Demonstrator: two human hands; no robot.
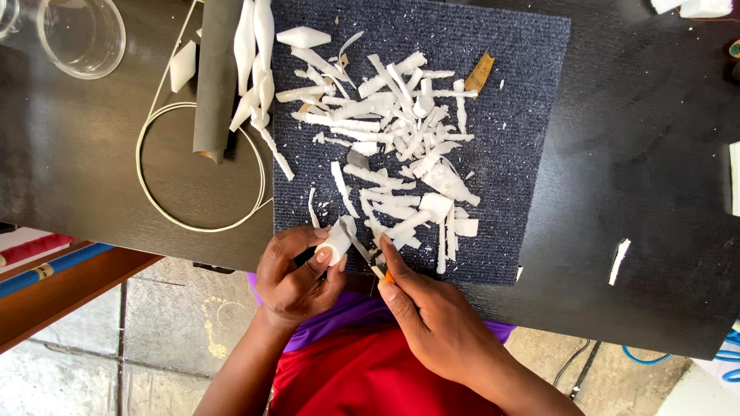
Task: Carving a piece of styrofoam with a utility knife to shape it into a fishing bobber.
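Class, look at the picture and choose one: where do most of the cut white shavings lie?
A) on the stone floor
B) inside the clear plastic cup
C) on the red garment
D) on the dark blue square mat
D: the white shavings are heaped on the dark blue square mat, just beyond the left hand holding a small white piece and the right hand working a thin blade.

The right hand (pixel 432 308) hides the knife's handle (pixel 389 277); the clear cup (pixel 81 35) is cropped at the top edge.
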